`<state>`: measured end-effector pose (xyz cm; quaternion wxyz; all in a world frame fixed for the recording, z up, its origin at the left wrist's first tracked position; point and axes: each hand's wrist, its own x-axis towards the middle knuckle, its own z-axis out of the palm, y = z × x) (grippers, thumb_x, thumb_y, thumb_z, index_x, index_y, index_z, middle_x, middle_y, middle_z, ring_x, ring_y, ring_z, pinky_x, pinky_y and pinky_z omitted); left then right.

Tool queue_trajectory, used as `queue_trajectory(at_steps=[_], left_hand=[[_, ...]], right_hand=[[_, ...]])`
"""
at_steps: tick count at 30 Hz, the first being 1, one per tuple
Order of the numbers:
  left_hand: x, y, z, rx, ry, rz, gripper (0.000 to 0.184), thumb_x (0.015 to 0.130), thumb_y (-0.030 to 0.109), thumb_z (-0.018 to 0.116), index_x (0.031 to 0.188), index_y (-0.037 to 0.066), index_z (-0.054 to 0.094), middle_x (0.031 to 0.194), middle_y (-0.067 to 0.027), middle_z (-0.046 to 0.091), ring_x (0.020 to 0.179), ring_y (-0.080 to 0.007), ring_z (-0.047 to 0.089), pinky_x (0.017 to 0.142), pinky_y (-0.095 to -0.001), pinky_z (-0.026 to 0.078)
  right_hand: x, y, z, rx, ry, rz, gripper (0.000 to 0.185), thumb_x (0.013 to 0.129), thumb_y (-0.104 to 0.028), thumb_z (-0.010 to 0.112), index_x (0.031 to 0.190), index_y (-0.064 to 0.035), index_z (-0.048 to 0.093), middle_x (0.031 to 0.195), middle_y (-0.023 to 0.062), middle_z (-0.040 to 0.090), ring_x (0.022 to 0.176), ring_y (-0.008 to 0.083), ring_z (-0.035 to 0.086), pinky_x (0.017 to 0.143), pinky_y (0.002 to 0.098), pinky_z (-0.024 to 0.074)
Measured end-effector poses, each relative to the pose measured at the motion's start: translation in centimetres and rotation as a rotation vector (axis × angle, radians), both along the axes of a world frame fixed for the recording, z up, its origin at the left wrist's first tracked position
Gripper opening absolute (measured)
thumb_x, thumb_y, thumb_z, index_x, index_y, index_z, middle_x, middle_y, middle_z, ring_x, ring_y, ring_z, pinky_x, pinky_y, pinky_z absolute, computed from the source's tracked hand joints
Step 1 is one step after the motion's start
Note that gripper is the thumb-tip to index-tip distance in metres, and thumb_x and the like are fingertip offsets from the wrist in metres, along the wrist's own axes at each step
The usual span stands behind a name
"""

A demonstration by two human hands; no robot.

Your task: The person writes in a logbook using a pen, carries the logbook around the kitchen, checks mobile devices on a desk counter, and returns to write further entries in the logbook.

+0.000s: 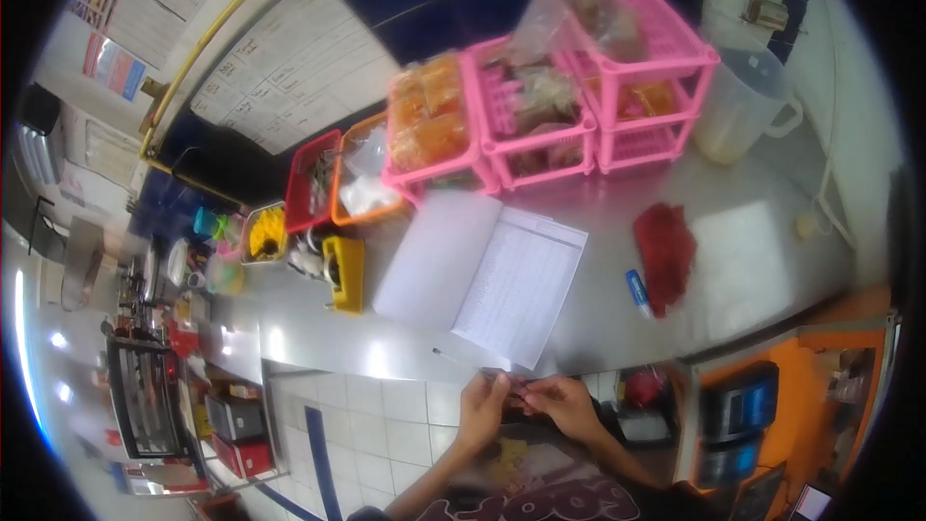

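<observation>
My left hand (482,408) and my right hand (565,409) meet in front of my body, just below the steel table's near edge. The fingers of both are closed in a pinch around something small and dark between them, too small and blurred to name. Just beyond them an open notebook (521,278) lies on the table, its right page printed or written with lines and its left page blank. A thin pen-like stick (453,358) rests by the table edge, left of the notebook's lower corner.
Pink baskets (540,150) with bagged food stand at the back, beside a clear plastic jug (743,106). To the right lie a red cloth-like bundle (666,259), a blue tube (639,292) and a white slab (738,270). A yellow holder (344,275) stands left on the steel table (603,323).
</observation>
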<state>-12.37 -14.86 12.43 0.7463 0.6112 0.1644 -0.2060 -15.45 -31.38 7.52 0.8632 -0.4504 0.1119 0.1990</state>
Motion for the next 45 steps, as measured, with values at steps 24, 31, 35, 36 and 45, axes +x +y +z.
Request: queue_trajectory(at_steps=[24,31,35,36,45], left_hand=[[0.2,1.4,2.0,0.172,-0.219,-0.074,0.034,0.105,0.026,0.054,0.110,-0.006,0.067,0.088,-0.0082,0.070,0.080,-0.0144,0.065,0.073,-0.0282,0.053],[2.5,1.9,2.6,0.496,-0.421,-0.214,0.048,0.109,0.032,0.037,0.118,-0.005,0.066,0.093,-0.0122,0.071,0.080,-0.0147,0.064,0.072,-0.0297,0.052],[3.5,2.5,1.1,0.432,-0.531,-0.382,0.046,0.109,0.030,0.037,0.123,-0.004,0.065,0.096,-0.0163,0.072,0.080,-0.0228,0.068,0.072,-0.0338,0.054],[4.0,2.8,0.5,0.437,-0.612,-0.427,0.045,0.109,0.029,0.037,0.123,-0.003,0.064,0.095,-0.0175,0.072,0.080,-0.0262,0.069,0.073,-0.0351,0.054],[12.2,12.0,-4.5,1.047,-0.843,0.220,0.050,0.097,0.034,0.063,0.131,-0.002,0.057,0.132,-0.0237,0.057,0.121,-0.0365,0.054,0.102,-0.0447,0.042]], right_hand=[[3.3,2.0,1.0,0.140,-0.040,0.108,0.017,0.094,-0.001,0.068,0.098,-0.0011,0.051,0.093,0.0121,0.069,0.086,0.0189,0.072,0.078,0.0323,0.0627],[3.8,3.6,2.0,0.104,0.034,0.061,0.017,0.096,-0.003,0.067,0.095,-0.0033,0.050,0.089,0.0080,0.065,0.084,0.0173,0.070,0.078,0.0319,0.0629],[3.7,4.3,1.5,0.222,0.098,-0.038,0.016,0.097,-0.004,0.065,0.093,-0.0054,0.049,0.090,0.0067,0.065,0.085,0.0160,0.069,0.080,0.0318,0.0623],[3.8,4.7,1.3,0.236,0.126,-0.061,0.016,0.097,-0.004,0.064,0.092,-0.0060,0.049,0.091,0.0069,0.065,0.085,0.0159,0.069,0.079,0.0312,0.0621],[3.8,6.0,0.5,0.217,0.070,-0.285,0.023,0.102,-0.011,0.059,0.123,-0.0026,0.058,0.098,0.0063,0.063,0.088,0.0174,0.063,0.082,0.0349,0.0542]])
